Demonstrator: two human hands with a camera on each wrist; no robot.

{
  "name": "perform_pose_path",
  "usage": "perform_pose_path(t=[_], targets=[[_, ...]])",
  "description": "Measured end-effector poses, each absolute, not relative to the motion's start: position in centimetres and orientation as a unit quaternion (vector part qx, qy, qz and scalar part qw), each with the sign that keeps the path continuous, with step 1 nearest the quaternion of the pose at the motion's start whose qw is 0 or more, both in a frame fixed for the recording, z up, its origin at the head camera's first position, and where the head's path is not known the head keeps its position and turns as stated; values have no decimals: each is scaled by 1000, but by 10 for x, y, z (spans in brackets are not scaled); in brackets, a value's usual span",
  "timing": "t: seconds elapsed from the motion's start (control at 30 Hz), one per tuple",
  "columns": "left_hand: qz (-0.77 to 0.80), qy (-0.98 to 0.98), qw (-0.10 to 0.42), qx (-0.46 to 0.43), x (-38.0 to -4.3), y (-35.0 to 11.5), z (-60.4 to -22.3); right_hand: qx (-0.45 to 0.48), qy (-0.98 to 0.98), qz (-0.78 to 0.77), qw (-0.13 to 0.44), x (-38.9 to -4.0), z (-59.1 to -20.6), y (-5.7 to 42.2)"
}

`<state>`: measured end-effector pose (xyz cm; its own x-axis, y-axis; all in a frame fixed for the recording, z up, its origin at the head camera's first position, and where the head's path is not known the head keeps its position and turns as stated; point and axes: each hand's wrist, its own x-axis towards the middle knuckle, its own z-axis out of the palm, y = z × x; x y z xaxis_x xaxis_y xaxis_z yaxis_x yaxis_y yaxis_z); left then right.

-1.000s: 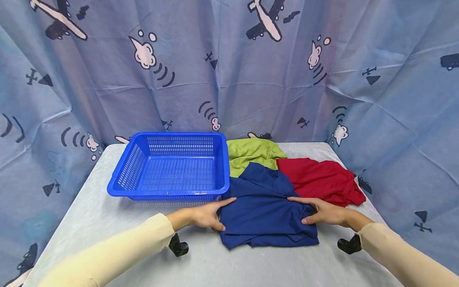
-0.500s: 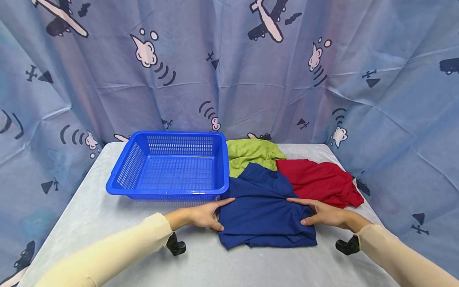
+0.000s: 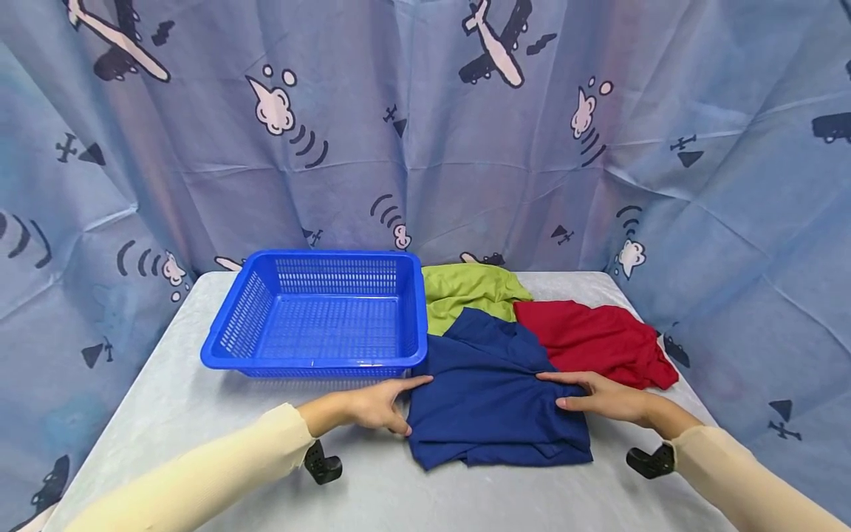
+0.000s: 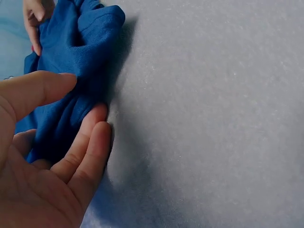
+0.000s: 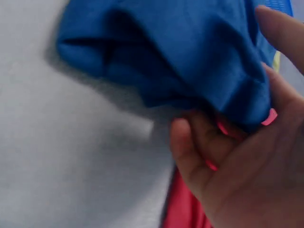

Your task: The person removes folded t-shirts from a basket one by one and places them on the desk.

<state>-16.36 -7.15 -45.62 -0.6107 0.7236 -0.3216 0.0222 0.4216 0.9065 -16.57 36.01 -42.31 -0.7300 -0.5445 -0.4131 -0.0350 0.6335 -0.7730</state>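
A dark blue garment (image 3: 492,414), folded into a rough rectangle with a loose corner at the back, lies on the white table. My left hand (image 3: 375,406) is at its left side, index finger stretched over the edge and thumb at the near left border. In the left wrist view the fingers of my left hand (image 4: 71,175) lie along the fabric's edge with the thumb apart from them. At the opposite side my right hand (image 3: 608,399) has its index finger on the cloth. The right wrist view shows my right hand (image 5: 251,161) with lower fingers beneath the blue fold and thumb raised.
A blue plastic basket (image 3: 326,363) stands at the back left, nothing inside. Behind the blue garment lie a lime green cloth (image 3: 475,288) and a crumpled red cloth (image 3: 592,336). A printed curtain (image 3: 425,148) surrounds the table (image 3: 372,488) behind and at the sides.
Both thumbs have drawn slightly outward, the left from on the cloth to its border. The blue garment keeps its place and shape; the head view has tilted slightly.
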Motion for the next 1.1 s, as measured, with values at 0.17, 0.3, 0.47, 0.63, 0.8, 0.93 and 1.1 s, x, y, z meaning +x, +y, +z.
perform_pose_path(t=[0.17,0.3,0.47,0.63,0.8,0.93,1.1], targets=[[481,760,358,249,-162,-75,-455,-181,853,-380,308,-164,-417,359],[474,773,346,242,-162,-79,-450,-192,857,-376,296,-162,-414,357],[472,779,342,231,-162,-82,-443,-218,862,-367,274,-162,-410,355],[468,782,346,223,-159,-87,-440,-226,872,-344,266,-161,-406,356],[471,779,344,230,-157,-97,-439,-236,884,-317,249,-159,-400,354],[474,780,336,234,-156,-107,-435,-247,892,-311,215,-160,-391,354],[471,781,314,263,-155,-121,-429,-251,897,-309,192,-161,-381,352]])
